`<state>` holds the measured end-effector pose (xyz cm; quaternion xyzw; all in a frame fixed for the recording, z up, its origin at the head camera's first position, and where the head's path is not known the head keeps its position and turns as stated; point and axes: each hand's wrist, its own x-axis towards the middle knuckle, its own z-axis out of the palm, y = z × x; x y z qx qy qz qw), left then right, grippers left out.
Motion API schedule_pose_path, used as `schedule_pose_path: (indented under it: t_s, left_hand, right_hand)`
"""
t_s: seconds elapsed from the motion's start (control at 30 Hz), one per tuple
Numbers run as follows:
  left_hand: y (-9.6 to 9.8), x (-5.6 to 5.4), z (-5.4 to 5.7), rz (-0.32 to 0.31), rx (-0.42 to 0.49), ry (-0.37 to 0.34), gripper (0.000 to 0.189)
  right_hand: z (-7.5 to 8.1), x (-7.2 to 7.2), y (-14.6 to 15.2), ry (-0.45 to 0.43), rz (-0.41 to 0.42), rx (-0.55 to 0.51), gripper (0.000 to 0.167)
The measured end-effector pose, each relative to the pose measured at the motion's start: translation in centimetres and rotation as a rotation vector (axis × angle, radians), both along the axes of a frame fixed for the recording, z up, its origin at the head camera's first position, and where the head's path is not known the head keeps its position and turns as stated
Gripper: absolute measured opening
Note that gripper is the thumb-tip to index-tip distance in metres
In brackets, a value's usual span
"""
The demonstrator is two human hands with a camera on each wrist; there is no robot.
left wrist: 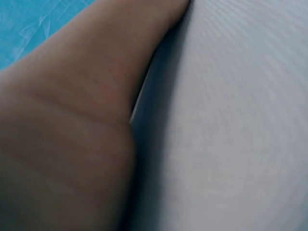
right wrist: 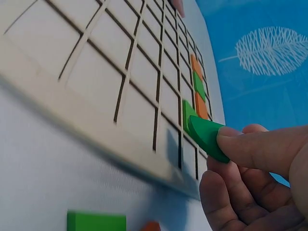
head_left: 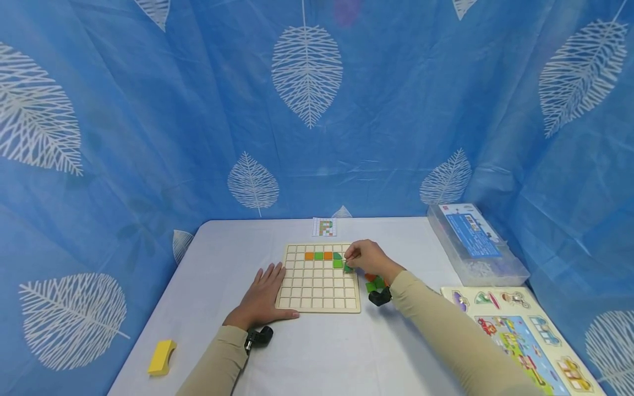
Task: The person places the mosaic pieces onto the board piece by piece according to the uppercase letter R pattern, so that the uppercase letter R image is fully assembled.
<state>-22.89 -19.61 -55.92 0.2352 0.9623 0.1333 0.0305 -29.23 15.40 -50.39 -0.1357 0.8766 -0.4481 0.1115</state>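
My right hand (head_left: 367, 256) is over the right side of a wooden grid board (head_left: 317, 311). Between thumb and fingers it pinches a dark green quarter-circle tile (right wrist: 207, 135), held just above the cells. On the board, an upper row has an orange tile (head_left: 309, 256), a light green tile (head_left: 318, 256), another orange tile (head_left: 328, 256) and a dark green rounded tile (head_left: 337, 256). Below the rounded one sits a light green square (head_left: 338, 264). My left hand (head_left: 264, 294) lies flat with fingers spread along the board's left edge; its wrist view shows mostly blurred skin and tablecloth.
Loose green and orange tiles (head_left: 378, 283) lie right of the board, by my right wrist. A small pattern card (head_left: 324, 226) is behind it. At the right are a clear plastic box (head_left: 477, 242) and a picture puzzle (head_left: 520, 330); a yellow block (head_left: 160, 357) stands front left.
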Motion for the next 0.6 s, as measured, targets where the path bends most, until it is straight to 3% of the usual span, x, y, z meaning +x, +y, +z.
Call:
schedule_pose_path:
  t_s: [0.37, 0.6]
  left_hand:
    - [-0.1, -0.2, -0.4, -0.005, -0.01, 0.003, 0.134]
    - [-0.1, -0.2, -0.2, -0.004, -0.014, 0.001, 0.134]
  right_hand:
    - [-0.5, 0.5, -1.9, 0.025, 0.064, -0.012, 0.01]
    - [-0.8, 0.5, -2.7, 0.029, 0.029, 0.023, 0.009]
